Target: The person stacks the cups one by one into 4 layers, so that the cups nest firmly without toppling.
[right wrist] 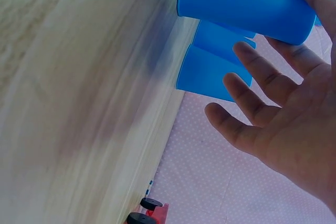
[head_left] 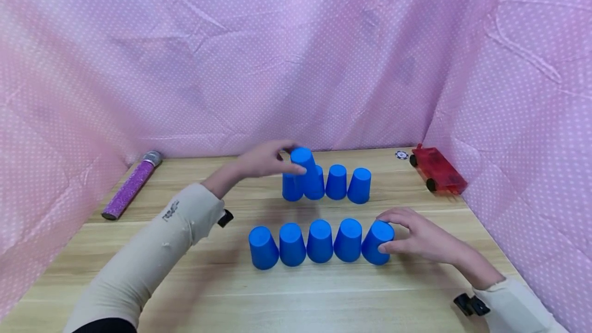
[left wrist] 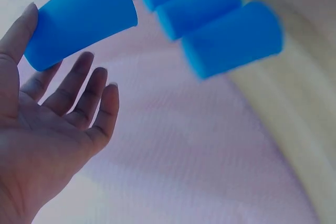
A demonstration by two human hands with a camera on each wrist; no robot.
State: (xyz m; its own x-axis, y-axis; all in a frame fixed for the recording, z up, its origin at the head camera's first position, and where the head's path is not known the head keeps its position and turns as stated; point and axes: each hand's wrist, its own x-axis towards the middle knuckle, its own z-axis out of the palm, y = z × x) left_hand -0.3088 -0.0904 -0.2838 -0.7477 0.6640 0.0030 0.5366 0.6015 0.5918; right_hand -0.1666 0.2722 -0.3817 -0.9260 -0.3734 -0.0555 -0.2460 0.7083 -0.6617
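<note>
My left hand [head_left: 270, 159] pinches a blue plastic cup [head_left: 304, 161] between thumb and index finger, above the left part of a back row of upside-down blue cups [head_left: 336, 183]. In the left wrist view, the held cup [left wrist: 84, 19] is apart from the row, and the other fingers are loosely spread. My right hand [head_left: 421, 235] pinches the rightmost cup [head_left: 375, 248] of the front row with thumb and index finger. That cup [right wrist: 241, 3] stands upside down, its rim at the table, in the right wrist view. Several more blue cups [head_left: 320, 243] stand to its left.
A purple glittery microphone [head_left: 131, 186] lies at the left of the wooden table [head_left: 287, 302]. A red toy car [head_left: 437, 168] and a poker chip [head_left: 401, 155] are at the back right. Pink dotted cloth [head_left: 296, 55] hangs around the back and sides.
</note>
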